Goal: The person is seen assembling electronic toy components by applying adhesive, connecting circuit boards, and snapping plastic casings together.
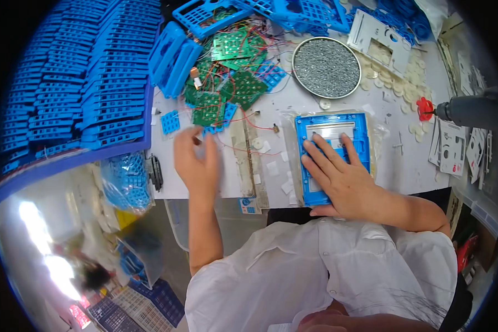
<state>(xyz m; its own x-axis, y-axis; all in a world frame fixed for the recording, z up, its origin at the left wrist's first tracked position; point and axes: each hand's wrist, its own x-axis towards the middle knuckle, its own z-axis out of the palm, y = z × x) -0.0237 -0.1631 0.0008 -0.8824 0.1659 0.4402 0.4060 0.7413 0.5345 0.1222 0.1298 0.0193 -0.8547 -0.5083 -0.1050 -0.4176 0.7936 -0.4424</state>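
Observation:
My right hand (340, 174) lies flat, fingers spread, on a blue rectangular plastic frame (331, 128) with a grey window, which rests on the white table. My left hand (196, 160) hovers blurred over the table's left part, fingers apart, just below a pile of green circuit boards with red wires (227, 83). A small blue keypad piece (170, 122) lies left of that hand. Whether the left hand pinches anything small I cannot tell.
Stacks of blue plastic frames (77, 77) fill a tray at the left. A round metal dish of screws (326, 67) sits behind the frame. A powered screwdriver with a red tip (459, 110) hangs at the right. White round pads (409, 83) and white panels lie at the back right.

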